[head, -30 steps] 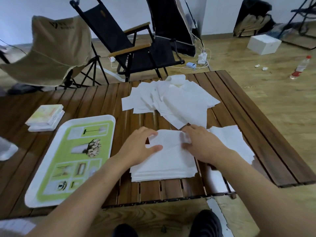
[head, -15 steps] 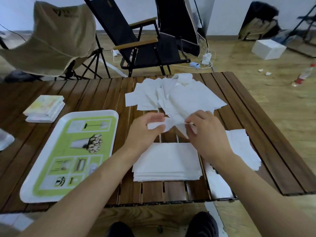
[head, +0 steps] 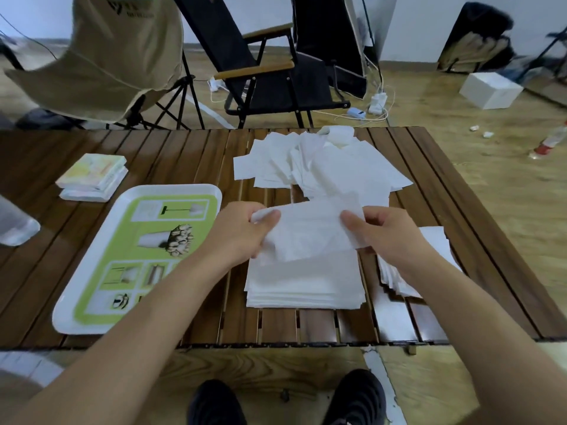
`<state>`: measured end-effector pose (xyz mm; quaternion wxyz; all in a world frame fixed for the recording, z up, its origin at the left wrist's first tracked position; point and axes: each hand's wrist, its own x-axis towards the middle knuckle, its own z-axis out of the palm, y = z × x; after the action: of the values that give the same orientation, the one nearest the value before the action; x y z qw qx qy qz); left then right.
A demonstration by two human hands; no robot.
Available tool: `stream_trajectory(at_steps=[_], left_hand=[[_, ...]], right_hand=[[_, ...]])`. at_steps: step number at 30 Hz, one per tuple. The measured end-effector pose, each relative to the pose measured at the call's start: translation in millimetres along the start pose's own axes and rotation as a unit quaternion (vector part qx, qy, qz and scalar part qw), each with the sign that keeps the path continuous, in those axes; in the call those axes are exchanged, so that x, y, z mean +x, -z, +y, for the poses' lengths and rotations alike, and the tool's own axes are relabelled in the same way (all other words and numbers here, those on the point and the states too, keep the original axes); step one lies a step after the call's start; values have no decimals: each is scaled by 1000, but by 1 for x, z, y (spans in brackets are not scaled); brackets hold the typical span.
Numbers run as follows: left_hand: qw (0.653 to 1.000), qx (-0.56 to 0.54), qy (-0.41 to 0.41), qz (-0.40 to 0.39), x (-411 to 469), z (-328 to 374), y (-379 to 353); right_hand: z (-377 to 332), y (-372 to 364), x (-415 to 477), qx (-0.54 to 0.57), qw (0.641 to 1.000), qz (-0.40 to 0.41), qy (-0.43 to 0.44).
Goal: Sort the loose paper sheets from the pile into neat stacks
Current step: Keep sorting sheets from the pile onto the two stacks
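Observation:
A loose pile of white paper sheets (head: 325,167) lies spread at the far middle of the wooden slat table (head: 171,157). Between my hands hangs one white sheet (head: 310,233), stretched flat a little above the neat stack (head: 303,286) near the front edge. My left hand (head: 242,234) pinches the sheet's left edge with thumb on top. My right hand (head: 386,234) pinches its right edge. A second, rougher stack of sheets (head: 435,240) lies to the right, partly hidden by my right forearm.
A white and green tray (head: 135,256) lies at the front left. Behind it sits a small stack of printed packets (head: 93,176). Folding chairs (head: 270,65) stand beyond the table's far edge. My shoes (head: 356,397) show below the front edge.
Both hands left the neat stack, reached to the loose pile, took one sheet and drew it back. It now hangs spread between them over the stack.

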<state>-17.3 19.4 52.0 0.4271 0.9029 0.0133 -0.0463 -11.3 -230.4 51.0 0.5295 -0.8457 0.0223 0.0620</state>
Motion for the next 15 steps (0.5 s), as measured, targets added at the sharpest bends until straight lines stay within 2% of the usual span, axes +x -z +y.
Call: stream_trajectory(at_steps=[3, 5, 8, 15], left_hand=[[993, 120, 5, -24, 7, -11, -10], [982, 173, 31, -62, 9, -21, -16], [970, 218, 48, -98, 6, -30, -21], [963, 254, 34, -82, 3, -34, -26]], right_hand=[[12, -1, -1, -225, 973, -55, -25], [16, -3, -2, -295, 952, -76, -35], [17, -6, -1, -326, 942, -80, -27], [20, -10, -1, -373, 922, -92, -57]])
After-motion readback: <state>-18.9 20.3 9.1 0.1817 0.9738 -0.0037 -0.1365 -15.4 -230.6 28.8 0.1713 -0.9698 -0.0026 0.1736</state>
